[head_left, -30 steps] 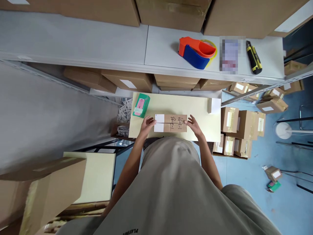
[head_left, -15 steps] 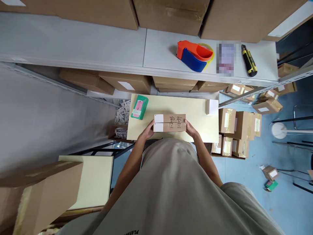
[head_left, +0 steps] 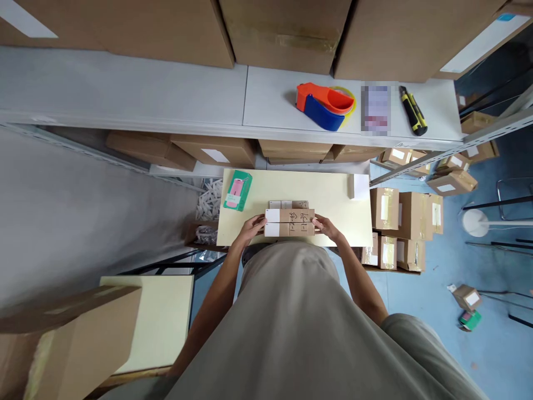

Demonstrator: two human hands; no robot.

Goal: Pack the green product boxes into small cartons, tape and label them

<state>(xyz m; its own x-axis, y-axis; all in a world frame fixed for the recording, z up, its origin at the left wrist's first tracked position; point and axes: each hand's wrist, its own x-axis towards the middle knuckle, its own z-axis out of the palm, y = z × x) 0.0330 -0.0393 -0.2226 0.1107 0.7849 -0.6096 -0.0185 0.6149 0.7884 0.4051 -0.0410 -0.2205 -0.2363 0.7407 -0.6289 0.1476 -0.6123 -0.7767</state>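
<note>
A small brown cardboard box with white label patches at its left end and black handwriting is held level between both hands, close to my body. A seam runs along its top. At its left end, my left hand is closed on the edge. My right hand grips the opposite end. Just behind the box shows a similar brown and white piece, mostly hidden; I cannot tell whether it is a separate box. To the left on the cream table lies a green box with a pink picture.
A white box stands at the table's right end. The shelf above holds an orange and blue tape dispenser, a yellow and black box cutter and large cartons. Taped parcels are stacked right of the table.
Both hands have brought the box closer to my body and slightly lower in view. The brown and white piece behind it has come into sight. My view has tilted up slightly.
</note>
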